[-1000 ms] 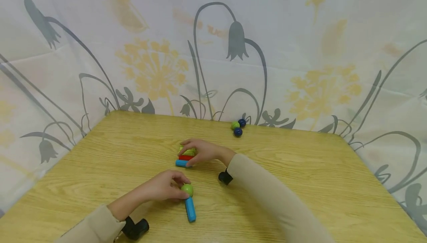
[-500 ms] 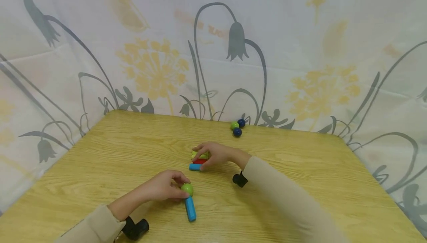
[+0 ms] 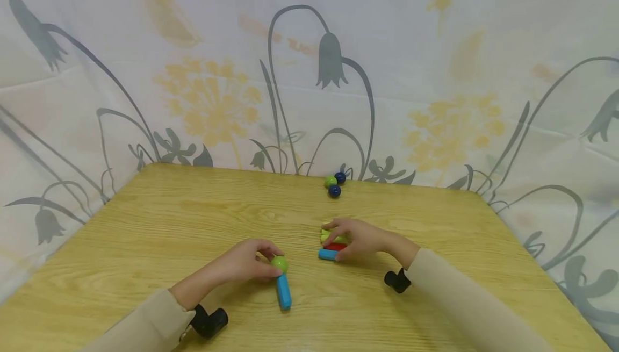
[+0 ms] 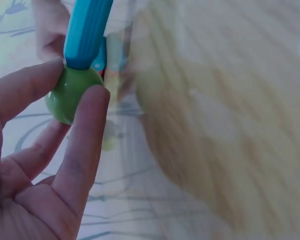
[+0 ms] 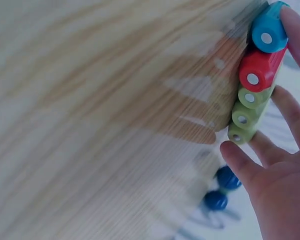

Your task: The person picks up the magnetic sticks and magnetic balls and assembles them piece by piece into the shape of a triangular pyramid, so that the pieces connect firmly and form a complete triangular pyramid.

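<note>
My left hand [image 3: 249,261] pinches a green ball [image 3: 280,265] between thumb and fingers. One end of a blue magnetic stick [image 3: 284,293] touches that ball; in the left wrist view the stick [image 4: 87,35] points up from it. My right hand [image 3: 364,238] spans a side-by-side row of magnetic sticks, its thumb on the blue stick [image 5: 270,30] and its fingers at the green end. Between them lie a red stick [image 5: 257,70] and three light green sticks [image 5: 242,117], with silvery discs in their ends. The hand partly hides the row in the head view.
At the table's back edge sit two dark blue balls [image 3: 335,191] and a green ball [image 3: 330,181]. A patterned curtain [image 3: 217,72] hangs behind the wooden table [image 3: 217,201]. Each wrist carries a black camera mount [image 3: 209,322].
My right hand has slid the row of sticks to the right and a little nearer. The left hand keeps its hold on the green ball; the head view has shifted slightly.
</note>
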Motion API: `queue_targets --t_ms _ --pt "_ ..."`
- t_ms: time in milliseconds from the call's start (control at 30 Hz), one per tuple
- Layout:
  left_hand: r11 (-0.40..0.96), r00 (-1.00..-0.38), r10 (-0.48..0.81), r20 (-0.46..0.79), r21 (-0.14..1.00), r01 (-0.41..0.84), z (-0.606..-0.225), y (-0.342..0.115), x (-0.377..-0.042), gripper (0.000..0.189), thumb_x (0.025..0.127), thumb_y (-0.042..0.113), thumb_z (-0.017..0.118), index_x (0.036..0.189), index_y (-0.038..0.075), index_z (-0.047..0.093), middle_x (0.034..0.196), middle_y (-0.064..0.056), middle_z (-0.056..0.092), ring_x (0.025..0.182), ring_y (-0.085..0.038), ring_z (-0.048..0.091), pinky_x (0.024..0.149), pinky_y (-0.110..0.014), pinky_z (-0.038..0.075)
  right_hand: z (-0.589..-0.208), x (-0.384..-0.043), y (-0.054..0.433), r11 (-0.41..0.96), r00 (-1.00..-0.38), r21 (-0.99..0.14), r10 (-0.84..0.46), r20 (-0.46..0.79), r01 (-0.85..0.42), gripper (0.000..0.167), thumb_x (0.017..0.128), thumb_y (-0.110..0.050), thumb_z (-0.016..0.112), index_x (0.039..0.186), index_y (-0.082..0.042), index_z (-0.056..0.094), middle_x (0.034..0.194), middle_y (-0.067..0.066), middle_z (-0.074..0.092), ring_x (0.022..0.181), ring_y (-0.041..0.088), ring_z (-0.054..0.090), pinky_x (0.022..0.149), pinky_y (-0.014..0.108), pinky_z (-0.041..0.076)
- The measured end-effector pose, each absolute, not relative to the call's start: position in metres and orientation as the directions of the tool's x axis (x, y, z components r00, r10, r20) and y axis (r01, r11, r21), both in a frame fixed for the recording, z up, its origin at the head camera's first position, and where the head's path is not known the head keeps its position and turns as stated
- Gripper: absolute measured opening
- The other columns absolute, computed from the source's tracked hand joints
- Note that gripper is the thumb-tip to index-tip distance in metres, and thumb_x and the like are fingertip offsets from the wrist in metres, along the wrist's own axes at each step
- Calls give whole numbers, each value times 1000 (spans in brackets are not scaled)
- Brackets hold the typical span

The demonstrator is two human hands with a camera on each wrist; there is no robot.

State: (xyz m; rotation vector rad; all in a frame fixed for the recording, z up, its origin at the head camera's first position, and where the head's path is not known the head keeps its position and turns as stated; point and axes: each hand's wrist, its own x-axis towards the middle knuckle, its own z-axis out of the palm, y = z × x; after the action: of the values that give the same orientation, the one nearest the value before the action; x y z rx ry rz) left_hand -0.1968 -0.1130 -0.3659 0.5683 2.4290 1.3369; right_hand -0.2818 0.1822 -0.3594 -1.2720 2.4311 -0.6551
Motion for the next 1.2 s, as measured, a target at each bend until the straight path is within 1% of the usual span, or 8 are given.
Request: queue_targets --t_ms 333,500,733,833,933,1000,1067,1200 --pt "508 -850 521 -74 827 239 -364 -97 -208 37 84 17 71 118 3 62 107 -10 56 90 -21 58 64 -29 50 -364 -275 222 517 -603 -548 -797 -29 -657 25 83 -20 72 108 -16 70 139 18 42 131 48 21 100 62 26" --pt "494 -830 551 -83 835 244 -365 -90 -211 37 86 15 69 120 3 61 109 -10 56 95 -23 57 66 -29 51 -363 -272 232 527 -618 -546 -786 -22 -651 26 83 -21 72 108 -15 70 138 19 43 131 48 22 99 61 29" --pt "478 -815 572 -92 844 241 -365 -83 -212 36 87 11 67 120 2 60 109 -11 57 91 -20 56 65 -30 50 -360 -267 243 531 -651 -555 -758 25 -640 28 81 -20 74 107 -11 68 134 21 46 129 49 25 97 62 31" --pt "476 -810 579 -92 845 244 -367 -81 -212 35 87 10 66 121 2 60 111 -11 56 92 -21 56 66 -30 50 -359 -263 247 527 -672 -548 -735 90 -649 25 81 -20 74 103 -11 68 123 16 54 120 41 41 92 58 38" --pt "476 -810 579 -93 845 244 -367 -80 -212 35 87 10 66 120 2 60 111 -11 56 93 -22 57 66 -30 50 -359 -258 249 519 -676 -546 -726 124 -657 19 82 -19 73 99 -12 70 104 5 59 96 26 54 82 45 47" --pt "472 -810 579 -95 849 238 -367 -79 -212 34 87 9 66 119 2 60 110 -11 56 92 -21 57 67 -30 50 -360 -255 249 510 -671 -555 -731 123 -657 17 82 -19 73 97 -11 71 93 -1 59 82 17 54 73 35 49" --pt "464 -810 578 -96 856 230 -367 -78 -212 32 87 9 66 118 2 59 108 -10 56 89 -20 59 67 -30 51 -361 -251 249 496 -663 -572 -740 116 -653 17 82 -18 73 97 -9 72 87 -3 58 73 12 52 66 29 49" --pt "451 -811 577 -99 866 215 -367 -77 -212 31 87 8 66 116 1 59 107 -11 56 82 -17 60 66 -30 52 -365 -247 248 484 -659 -597 -745 103 -640 16 82 -15 73 95 -6 71 83 -2 57 69 6 53 61 24 49"
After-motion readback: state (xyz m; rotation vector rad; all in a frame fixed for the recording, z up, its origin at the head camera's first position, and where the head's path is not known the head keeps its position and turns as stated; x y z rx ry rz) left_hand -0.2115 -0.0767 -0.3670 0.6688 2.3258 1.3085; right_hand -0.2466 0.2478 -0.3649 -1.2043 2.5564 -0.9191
